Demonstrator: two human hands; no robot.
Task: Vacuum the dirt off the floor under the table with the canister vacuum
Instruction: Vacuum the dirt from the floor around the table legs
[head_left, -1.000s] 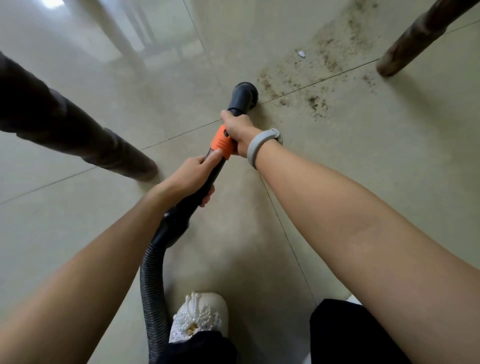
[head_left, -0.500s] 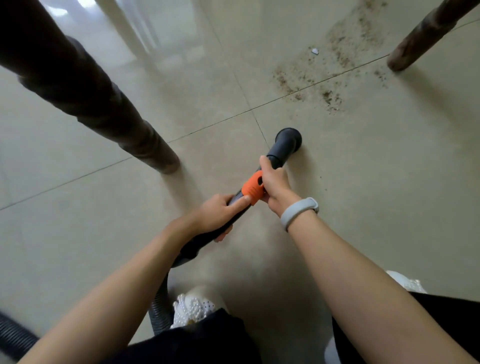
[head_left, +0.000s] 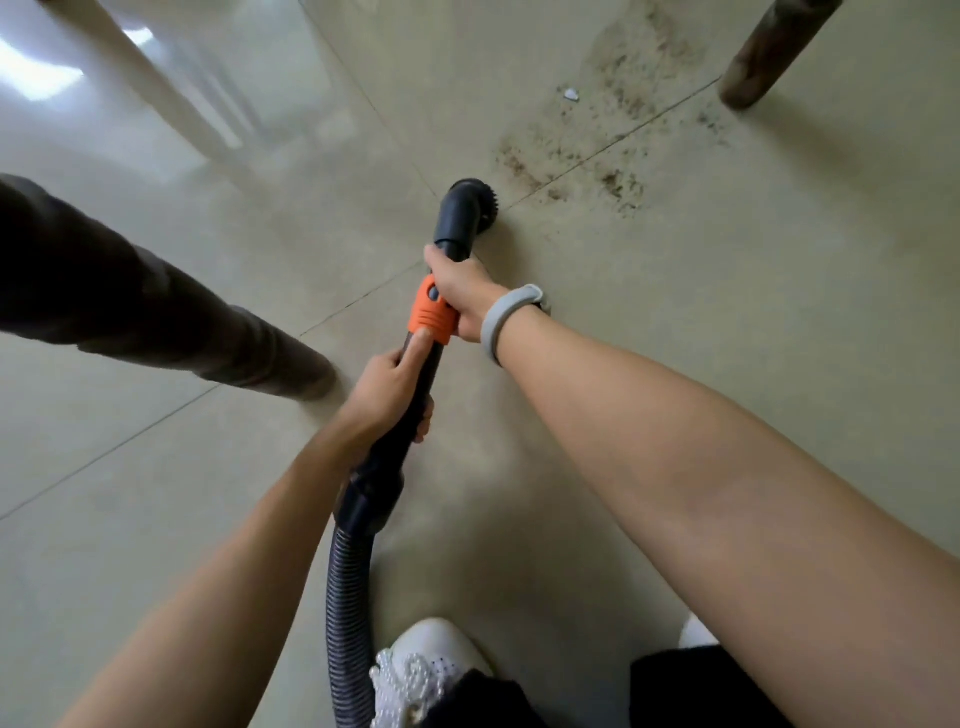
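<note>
I hold the black vacuum wand (head_left: 410, 415) with both hands. My right hand (head_left: 460, 291) grips it just behind the round brush nozzle (head_left: 467, 208), beside the orange collar (head_left: 431, 314). My left hand (head_left: 387, 387) grips the tube lower down, its thumb pressed on the orange collar. The nozzle rests on the beige tiled floor (head_left: 727, 338), just left of a patch of brown dirt (head_left: 597, 150) with a small white scrap (head_left: 570, 94) in it. The ribbed hose (head_left: 345, 623) trails back toward my feet. The canister is out of view.
A dark wooden table leg (head_left: 218, 332) stands on the left, close to my left hand. Another table leg (head_left: 758, 62) stands at the upper right, just past the dirt. My white beaded shoe (head_left: 421, 670) is at the bottom beside the hose.
The nozzle has pushed forward again toward the dirt after being pulled back half a second ago. Both hands kept their grip on the wand.
</note>
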